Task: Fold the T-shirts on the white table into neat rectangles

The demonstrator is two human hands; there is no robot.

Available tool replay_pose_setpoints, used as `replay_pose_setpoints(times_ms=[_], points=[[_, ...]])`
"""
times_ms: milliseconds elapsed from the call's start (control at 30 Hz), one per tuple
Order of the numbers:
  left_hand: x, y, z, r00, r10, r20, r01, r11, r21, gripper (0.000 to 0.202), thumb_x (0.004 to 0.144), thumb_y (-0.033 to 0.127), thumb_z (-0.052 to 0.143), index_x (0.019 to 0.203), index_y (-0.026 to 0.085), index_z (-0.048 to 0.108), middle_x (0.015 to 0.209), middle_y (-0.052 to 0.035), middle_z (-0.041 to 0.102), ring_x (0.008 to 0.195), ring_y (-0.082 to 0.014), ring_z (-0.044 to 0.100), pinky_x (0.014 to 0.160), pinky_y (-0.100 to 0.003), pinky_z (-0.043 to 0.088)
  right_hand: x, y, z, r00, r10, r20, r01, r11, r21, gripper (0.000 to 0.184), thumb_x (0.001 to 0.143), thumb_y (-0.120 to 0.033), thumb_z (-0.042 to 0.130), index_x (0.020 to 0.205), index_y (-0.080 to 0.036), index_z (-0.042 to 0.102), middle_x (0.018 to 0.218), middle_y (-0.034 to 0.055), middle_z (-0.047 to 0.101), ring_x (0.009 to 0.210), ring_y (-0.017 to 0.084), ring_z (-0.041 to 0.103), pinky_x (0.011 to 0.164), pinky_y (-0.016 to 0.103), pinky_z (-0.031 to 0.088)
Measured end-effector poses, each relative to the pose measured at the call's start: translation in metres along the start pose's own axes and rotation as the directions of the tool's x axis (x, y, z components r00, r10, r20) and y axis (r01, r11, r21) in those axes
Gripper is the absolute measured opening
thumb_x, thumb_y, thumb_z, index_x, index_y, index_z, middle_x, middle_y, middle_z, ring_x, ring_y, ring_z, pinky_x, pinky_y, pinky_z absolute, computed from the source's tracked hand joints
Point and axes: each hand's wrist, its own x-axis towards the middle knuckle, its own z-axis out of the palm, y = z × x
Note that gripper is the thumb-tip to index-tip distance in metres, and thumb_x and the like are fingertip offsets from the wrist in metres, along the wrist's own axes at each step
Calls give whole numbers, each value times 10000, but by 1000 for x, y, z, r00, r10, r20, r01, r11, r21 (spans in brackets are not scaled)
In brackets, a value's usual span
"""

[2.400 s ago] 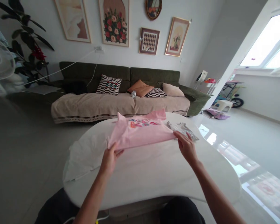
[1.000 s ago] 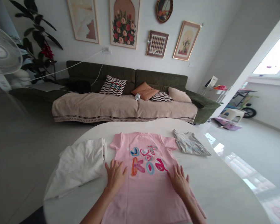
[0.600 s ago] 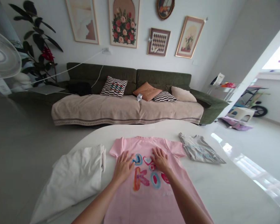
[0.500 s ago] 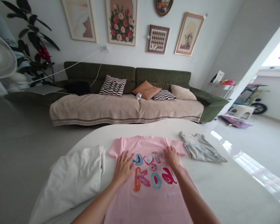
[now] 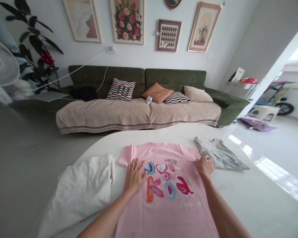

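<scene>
A pink T-shirt with colourful painted letters lies spread on the white table, its neckline toward the sofa. My left hand rests flat on its left chest area, fingers spread beside the letters. At the shirt's right edge, just under the sleeve, my right hand has its fingers curled in on the fabric; the fingertips are partly hidden. A grey folded shirt lies just beyond that hand. Left of the pink T-shirt sits a white folded garment.
The white table has a curved far edge. Behind it stands a green sofa with a beige cover and several cushions. A fan is at the far left, with a cable running to the wall.
My right hand has moved right, from lying on the shirt's chest to its side edge, and its fingers have curled. My left hand stays on the shirt. The view has shifted slightly.
</scene>
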Motion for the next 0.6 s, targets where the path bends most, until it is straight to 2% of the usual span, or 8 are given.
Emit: replay_pose_setpoints(times_ms=[33, 100, 167, 233, 267, 333, 433, 600], points=[[0, 0, 0, 1000, -2, -2, 2, 1000, 3, 512, 844, 411, 394, 1334, 279, 325, 1407, -66, 305, 1287, -271, 231, 1029, -475, 202, -15, -10, 3, 999, -39, -20, 39, 999, 0, 491, 829, -253, 294, 1244, -14, 404, 1206, 251, 477, 1102, 324, 464, 836, 417, 386], [-1, -1, 0, 1000, 1, -5, -1, 1000, 8, 515, 850, 423, 376, 1338, 271, 319, 1407, -69, 304, 1292, -271, 221, 1031, -475, 199, -54, -31, 13, 974, -226, -2, 226, 974, 11, 500, 846, -283, 305, 1306, -92, 349, 1314, 167, 410, 1191, 264, 387, 938, 383, 322], [-3, -2, 1, 1000, 8, -8, -8, 1000, 14, 518, 855, 433, 357, 1342, 263, 311, 1408, -67, 303, 1298, -269, 206, 1036, -470, 193, -98, -48, 27, 826, -555, 99, 553, 832, 49, 504, 864, -351, 289, 1321, -145, 345, 1380, 111, 342, 1262, 249, 287, 1004, 429, 234], [-6, -1, 2, 1000, 14, -13, -13, 1000, 27, 520, 859, 437, 341, 1346, 260, 304, 1413, -62, 293, 1305, -264, 188, 1041, -467, 182, -136, -57, 41, 728, -662, 175, 662, 746, 69, 531, 866, -414, 281, 1346, -189, 308, 1421, 68, 271, 1307, 255, 182, 1019, 488, 171], [-6, -1, 3, 1000, 17, -12, -17, 999, 35, 518, 859, 439, 334, 1346, 264, 302, 1417, -59, 286, 1308, -261, 180, 1042, -469, 177, -149, -59, 46, 720, -667, 192, 669, 740, 67, 543, 866, -434, 275, 1358, -203, 284, 1433, 53, 240, 1319, 253, 141, 1022, 502, 148], [-2, -2, 5, 1000, 16, 10, -16, 999, 44, 510, 861, 452, 312, 1342, 282, 303, 1420, -52, 281, 1313, -261, 165, 1039, -494, 163, -163, -58, 51, 746, -638, 191, 642, 765, 45, 559, 869, -444, 265, 1374, -206, 242, 1443, 43, 205, 1328, 245, 105, 1029, 497, 122], [21, -12, 6, 992, -77, 103, 72, 996, 55, 508, 857, 475, 286, 1323, 280, 340, 1412, -62, 296, 1314, -296, 141, 1011, -582, 122, -162, -55, 51, 766, -618, 176, 625, 780, 19, 561, 872, -440, 261, 1379, -203, 225, 1445, 42, 199, 1330, 235, 96, 1037, 480, 106], [77, -64, -6, 914, -335, 230, 323, 942, 89, 463, 844, 440, 332, 1265, 269, 418, 1399, -76, 316, 1293, -354, 160, 967, -656, 54, -159, -55, 50, 763, -625, 168, 630, 776, 24, 561, 868, -439, 279, 1377, -207, 231, 1441, 39, 214, 1328, 235, 110, 1036, 472, 115]])
